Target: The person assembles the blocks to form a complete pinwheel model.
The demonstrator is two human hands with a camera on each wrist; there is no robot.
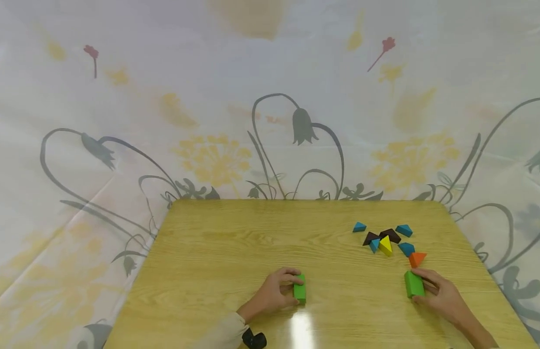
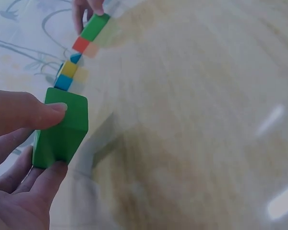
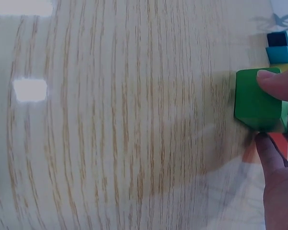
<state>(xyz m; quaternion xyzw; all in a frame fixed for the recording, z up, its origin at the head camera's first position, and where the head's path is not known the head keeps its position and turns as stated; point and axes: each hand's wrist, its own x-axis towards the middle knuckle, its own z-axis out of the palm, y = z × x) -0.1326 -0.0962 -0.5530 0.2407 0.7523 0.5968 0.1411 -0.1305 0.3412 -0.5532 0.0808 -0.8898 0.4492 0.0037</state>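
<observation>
Near the front middle of the table, my left hand (image 1: pixel 275 292) pinches a green block (image 1: pixel 299 290) between thumb and fingers. The left wrist view shows this green block (image 2: pixel 62 127) up close, thumb on one end and fingertips on the other. Further right, my right hand (image 1: pixel 440 296) grips a second green block (image 1: pixel 414 284) by its ends. In the right wrist view that green block (image 3: pixel 259 98) has the thumb pressed on its top end. Just beyond the right hand lies an orange triangular block (image 1: pixel 416 259).
A loose cluster lies at the back right: a yellow block (image 1: pixel 385 246), dark brown blocks (image 1: pixel 390 236) and several blue blocks (image 1: pixel 406 249). The wood-grain table (image 1: pixel 235 232) ends at a flower-patterned cloth (image 1: pixel 270 160) behind it.
</observation>
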